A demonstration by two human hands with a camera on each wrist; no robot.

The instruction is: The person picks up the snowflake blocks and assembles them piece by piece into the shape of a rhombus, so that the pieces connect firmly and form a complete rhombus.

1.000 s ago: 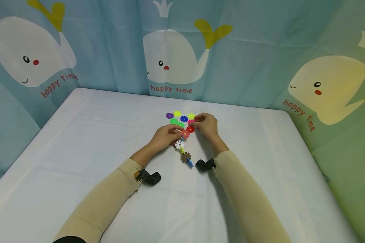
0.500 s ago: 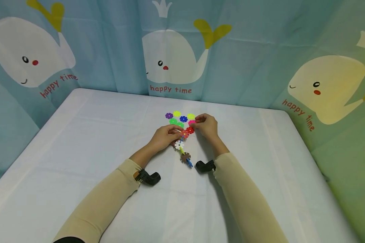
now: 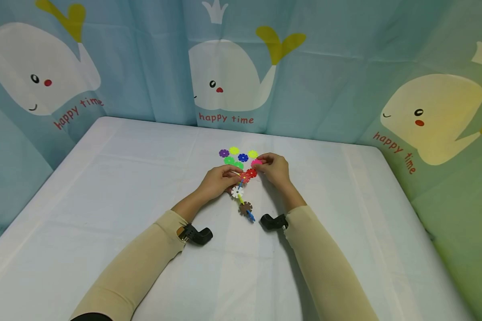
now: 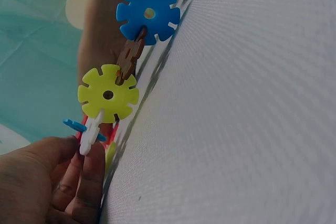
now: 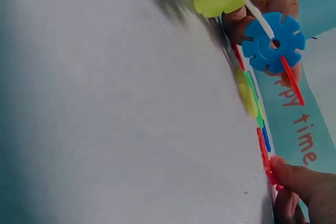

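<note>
My left hand (image 3: 216,183) grips one end of a chain of slotted flower-shaped plastic discs, at the coral-red disc (image 3: 244,177). In the left wrist view the chain runs from a blue disc (image 4: 149,24) through a brown disc (image 4: 130,59) and a yellow disc (image 4: 105,103) to a white disc (image 4: 90,137) and another blue disc (image 4: 73,125) by the fingers. Thumb and fingers of my right hand (image 3: 276,170) pinch a pink disc (image 3: 256,162) close over the table. A red disc (image 3: 251,173) lies between the hands.
Several loose discs lie beyond the hands, among them a purple disc (image 3: 224,153), a yellow disc (image 3: 234,150), a dark blue disc (image 3: 243,158) and a green disc (image 3: 229,160). The white table (image 3: 124,187) meets a whale-print curtain (image 3: 152,58) behind.
The right hand has drawn slightly to the right with the pink disc, which now shows more fully apart from the red disc. The left hand and chain stay nearly still.
</note>
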